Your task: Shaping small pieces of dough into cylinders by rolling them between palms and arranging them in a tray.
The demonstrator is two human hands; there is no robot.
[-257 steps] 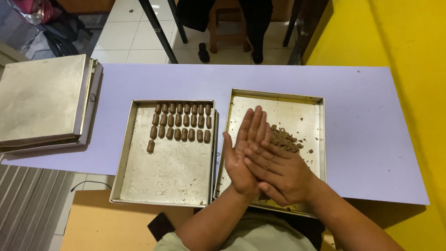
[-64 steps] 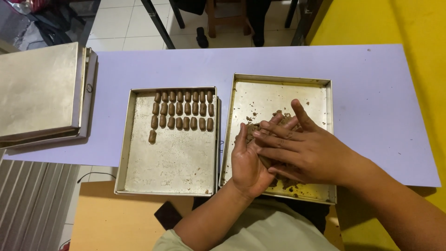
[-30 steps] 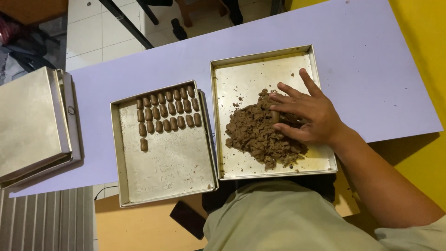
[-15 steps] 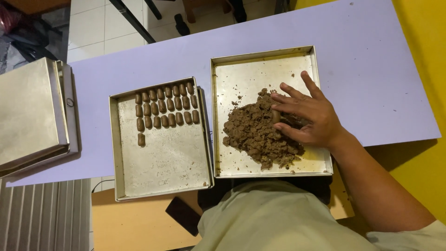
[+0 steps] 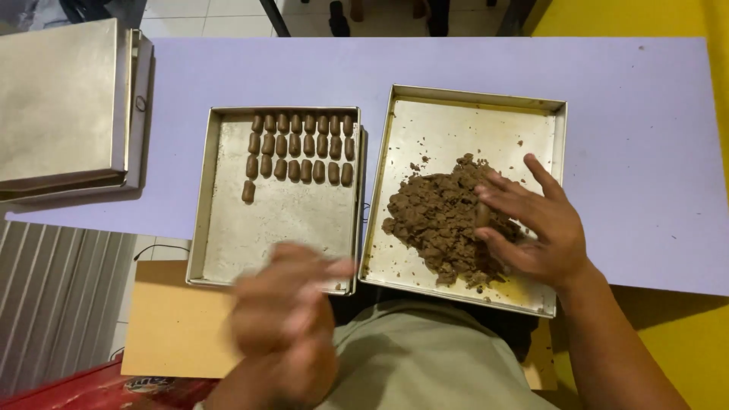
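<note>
Head view, left to right: stacked metal trays [image 5: 64, 99] sit at the lilac bench's [image 5: 645, 152] left end. Next, a left tray [image 5: 220, 228] holds rows of shaped brown pieces [image 5: 300, 146]. Below it, the left hand [image 5: 285, 319] is blurred; its grip cannot be told. The right tray [image 5: 433, 121] holds a brown dough heap [image 5: 437, 220], with the right hand [image 5: 535, 224] spread wide on it.

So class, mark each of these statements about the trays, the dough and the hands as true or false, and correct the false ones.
1. The right hand rests on the pile of brown dough. True.
2. The shaped pieces lie in the right tray. False: they lie in the left tray.
3. The left hand is blurred, near the left tray's front edge. True.
4. The stacked trays hold dough. False: none shows there.
</note>
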